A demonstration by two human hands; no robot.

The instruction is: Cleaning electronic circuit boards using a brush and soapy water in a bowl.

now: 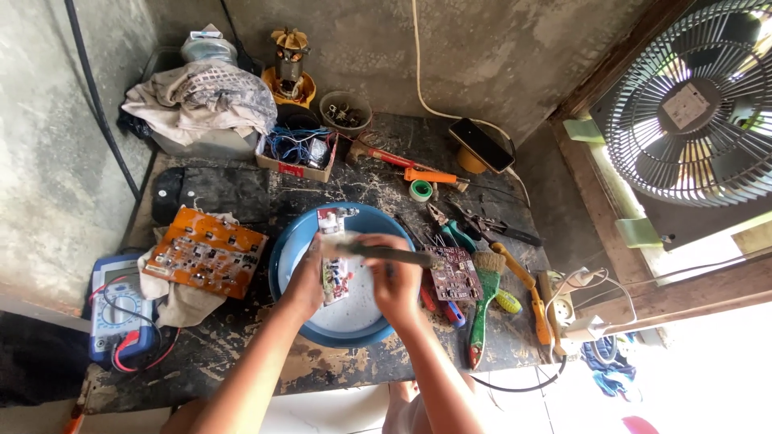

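My left hand holds a small white circuit board upright over a blue basin with pale liquid in it. My right hand grips the grey handle of a brush that lies across the top of the board, its bristle end towards the left. Both hands sit above the middle of the basin, at the front of the dark workbench.
An orange circuit board on a cloth and a multimeter lie left. A brown circuit board, green-handled paintbrush, pliers and screwdrivers lie right. A phone, motor, bowl and parts box stand at the back; a fan fills the window.
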